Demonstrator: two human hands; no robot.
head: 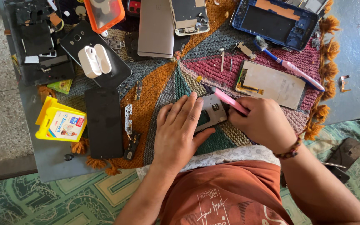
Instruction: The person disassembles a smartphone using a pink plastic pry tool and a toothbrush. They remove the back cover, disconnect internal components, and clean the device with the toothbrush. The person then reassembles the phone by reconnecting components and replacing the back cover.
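On knitted mat point(163, 79): hands, phone frame point(211, 109), pink tool point(230, 101)

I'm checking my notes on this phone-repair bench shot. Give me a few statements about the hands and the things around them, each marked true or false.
1. The right hand holds a pink tool. True.
2. The left hand lies flat on a phone part on the knitted mat. True.
3. The white earbud case sits on the bare grey table. False: it rests on a dark phone.
4. The toothbrush is in the left hand. False: it lies on the mat, above the white screen panel, untouched.
5. A yellow box sits to the left of a black phone. True.
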